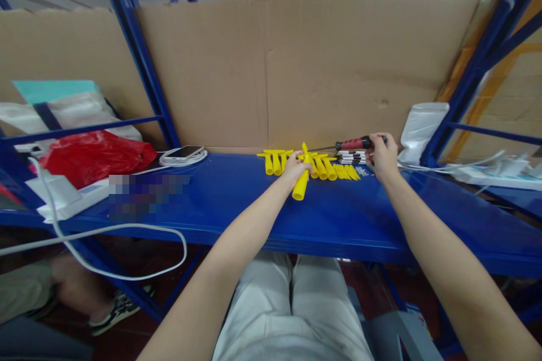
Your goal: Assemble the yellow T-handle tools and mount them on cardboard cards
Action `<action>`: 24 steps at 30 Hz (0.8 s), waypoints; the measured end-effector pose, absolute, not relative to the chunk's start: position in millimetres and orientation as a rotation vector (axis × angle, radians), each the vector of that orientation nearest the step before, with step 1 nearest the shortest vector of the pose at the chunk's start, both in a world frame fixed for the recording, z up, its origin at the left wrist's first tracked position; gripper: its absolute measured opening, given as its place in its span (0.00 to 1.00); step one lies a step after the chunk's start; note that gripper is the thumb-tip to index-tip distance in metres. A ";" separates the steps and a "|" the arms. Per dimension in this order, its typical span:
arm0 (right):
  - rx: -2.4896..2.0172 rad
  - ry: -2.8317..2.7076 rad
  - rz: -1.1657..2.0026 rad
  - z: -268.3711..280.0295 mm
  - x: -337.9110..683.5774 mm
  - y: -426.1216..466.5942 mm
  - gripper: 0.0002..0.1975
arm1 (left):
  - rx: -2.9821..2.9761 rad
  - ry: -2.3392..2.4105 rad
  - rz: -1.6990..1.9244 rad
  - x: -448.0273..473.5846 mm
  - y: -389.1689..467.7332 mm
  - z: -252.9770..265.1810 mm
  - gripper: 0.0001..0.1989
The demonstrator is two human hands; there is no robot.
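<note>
My left hand point(293, 167) is closed around a yellow T-shaped plastic piece point(300, 185), its hollow round end facing me. In my right hand point(384, 157) is a screwdriver point(353, 143) with a red and black handle. Its thin shaft points left, and the tip reaches the held piece's crossbar; I cannot tell if they touch. Behind and beside my left hand stand more yellow T-shaped pieces point(277, 164) in a row. Small flat yellow pieces point(347, 172) lie fanned out to their right. Near my right hand are black-and-white items point(353, 157) and tiny metallic bits point(362, 170), too small to name.
A blue shelf top point(237, 208) carries everything, backed by cardboard point(330, 67). A phone point(186, 152) on a coiled white cable, a red bag point(97, 155) and a power strip point(80, 200) lie left. A white pouch point(421, 132) leans right. Another person's leg point(78, 287) shows below left.
</note>
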State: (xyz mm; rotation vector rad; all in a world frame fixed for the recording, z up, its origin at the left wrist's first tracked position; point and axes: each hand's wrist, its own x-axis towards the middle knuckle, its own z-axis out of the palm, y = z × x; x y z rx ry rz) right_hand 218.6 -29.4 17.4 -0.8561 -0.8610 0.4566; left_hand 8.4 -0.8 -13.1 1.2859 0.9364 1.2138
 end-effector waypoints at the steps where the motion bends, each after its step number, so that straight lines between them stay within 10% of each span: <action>1: -0.868 -0.870 0.455 17.4 218.3 -29.9 0.16 | 1.283 0.936 1.218 8.0 -0.9 -12.9 0.33; 24: -0.957 -0.892 0.534 19.2 211.9 -35.9 0.19 | 1.280 1.001 1.203 4.4 -1.3 -9.6 0.33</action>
